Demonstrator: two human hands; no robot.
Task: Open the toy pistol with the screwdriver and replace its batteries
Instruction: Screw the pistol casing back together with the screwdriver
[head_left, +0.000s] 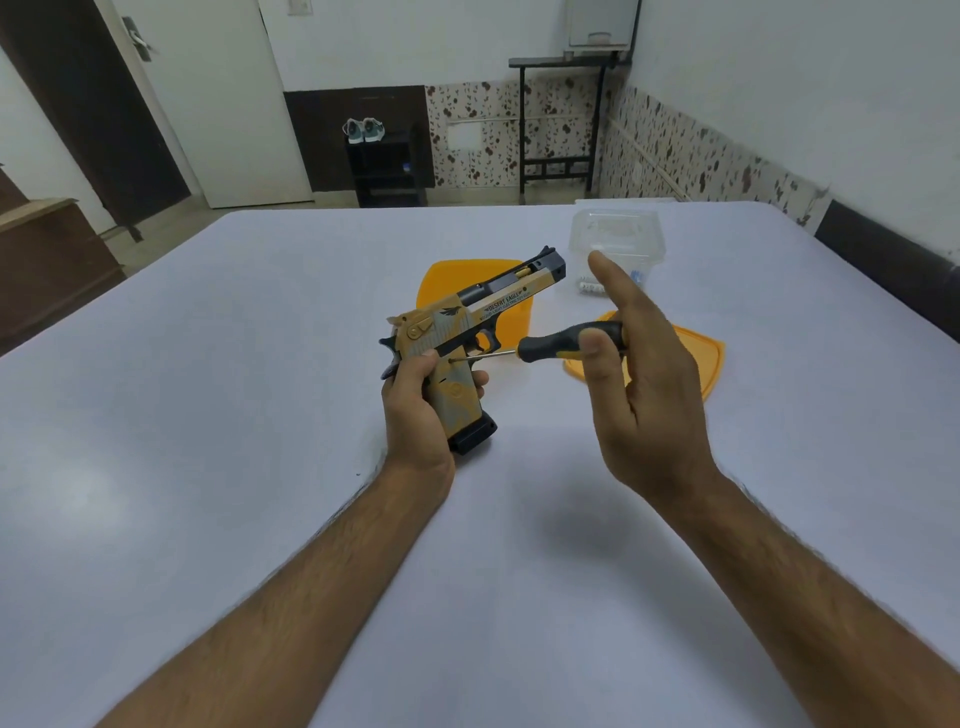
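Note:
The tan and dark toy pistol (483, 306) is held above the table, barrel pointing up and to the right. My left hand (421, 410) grips its handle from the left. My right hand (639, 374) holds the black and yellow screwdriver (566, 343) by the handle, between thumb and fingers, with the index finger raised. The thin metal shaft runs left and its tip touches the pistol's grip just below the trigger guard. Small white batteries (589, 287) lie on the table behind my right hand, partly hidden.
Two orange lids lie on the white table (208, 415): one (441, 283) behind the pistol, one (691, 358) under my right hand. A clear plastic container (618, 236) stands at the back right. The table's far edge meets a room with a door and shelves.

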